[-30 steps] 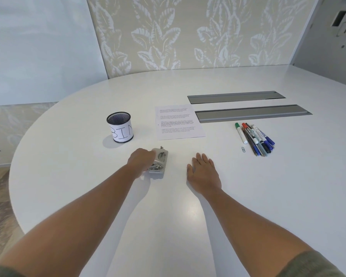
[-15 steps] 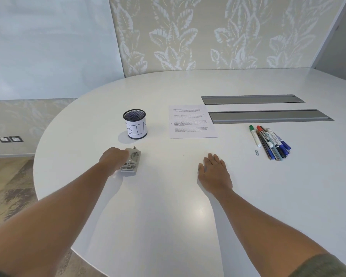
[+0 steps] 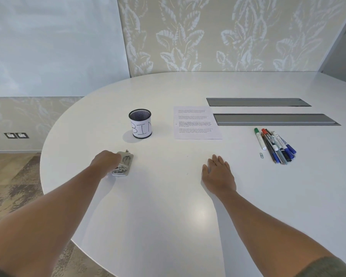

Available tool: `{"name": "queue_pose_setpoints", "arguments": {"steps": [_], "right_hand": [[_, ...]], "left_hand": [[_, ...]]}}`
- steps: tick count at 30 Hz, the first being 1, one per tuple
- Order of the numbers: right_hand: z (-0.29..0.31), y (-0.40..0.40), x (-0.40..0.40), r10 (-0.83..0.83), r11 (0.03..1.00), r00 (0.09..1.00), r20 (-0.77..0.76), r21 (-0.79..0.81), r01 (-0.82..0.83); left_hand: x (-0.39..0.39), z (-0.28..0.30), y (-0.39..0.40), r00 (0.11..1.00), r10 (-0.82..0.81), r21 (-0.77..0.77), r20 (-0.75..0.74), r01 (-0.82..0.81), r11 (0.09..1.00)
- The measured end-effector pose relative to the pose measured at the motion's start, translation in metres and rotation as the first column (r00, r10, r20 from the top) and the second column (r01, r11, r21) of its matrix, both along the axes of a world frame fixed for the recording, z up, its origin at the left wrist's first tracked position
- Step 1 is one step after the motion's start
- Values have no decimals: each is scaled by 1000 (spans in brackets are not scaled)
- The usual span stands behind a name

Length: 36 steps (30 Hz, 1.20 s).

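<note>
My left hand (image 3: 106, 161) grips a small silver metal hole punch (image 3: 123, 164) that sits on the white table (image 3: 168, 206), its fingers curled round the punch's left side. My right hand (image 3: 218, 172) lies flat on the table with the fingers straight, about a forearm's width to the right of the punch. Behind the punch stands a black mesh cup (image 3: 140, 123) with a paper label reading "BIN". A printed sheet of paper (image 3: 196, 122) lies flat to the cup's right.
A bunch of markers and pens (image 3: 276, 145) lies at the right, with a paper clip (image 3: 261, 155) beside it. Two grey cable slots (image 3: 274, 119) are set into the table behind them. The table's rounded edge drops to the floor on the left.
My left hand has slid the hole punch leftward across the table, away from my right hand. My right hand has stayed flat in place. The view has turned left.
</note>
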State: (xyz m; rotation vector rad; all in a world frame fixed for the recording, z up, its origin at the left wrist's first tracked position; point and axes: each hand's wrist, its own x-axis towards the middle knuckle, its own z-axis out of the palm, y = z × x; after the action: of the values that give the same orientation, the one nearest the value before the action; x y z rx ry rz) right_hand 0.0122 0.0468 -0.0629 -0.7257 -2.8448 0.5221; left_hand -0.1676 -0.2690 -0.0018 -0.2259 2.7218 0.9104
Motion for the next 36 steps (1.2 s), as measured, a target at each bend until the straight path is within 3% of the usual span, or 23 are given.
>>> {"name": "queue_pose_setpoints", "arguments": {"steps": [5, 8, 11, 13, 20, 27, 31, 36], "right_hand": [[1, -1, -1, -15, 1000, 1000, -22, -3, 15], [2, -3, -5, -26, 1000, 999, -33, -16, 26], [4, -6, -8, -40, 998, 997, -65, -60, 36], [7, -8, -10, -46, 993, 997, -69, -109, 38], [16, -15, -20, 9, 991, 998, -66, -130, -17], [21, -18, -31, -8, 992, 993, -118, -123, -6], [21, -14, -35, -16, 991, 993, -115, -133, 0], [21, -10, -36, -48, 984, 993, -111, -174, 28]], "left_hand": [[0, 1, 6, 999, 7, -120, -34, -11, 993], [4, 3, 19, 981, 25, -265, -194, -77, 961], [11, 6, 35, 925, -73, -243, -372, -22, 970], [15, 7, 46, 904, -135, -190, -407, 61, 980], [37, 1, 82, 903, -311, -13, -297, 321, 947], [65, -9, 116, 796, -559, 78, -232, 588, 805], [76, -14, 133, 746, -633, 55, -207, 654, 754], [82, -17, 144, 734, -641, 5, -226, 659, 752]]}}
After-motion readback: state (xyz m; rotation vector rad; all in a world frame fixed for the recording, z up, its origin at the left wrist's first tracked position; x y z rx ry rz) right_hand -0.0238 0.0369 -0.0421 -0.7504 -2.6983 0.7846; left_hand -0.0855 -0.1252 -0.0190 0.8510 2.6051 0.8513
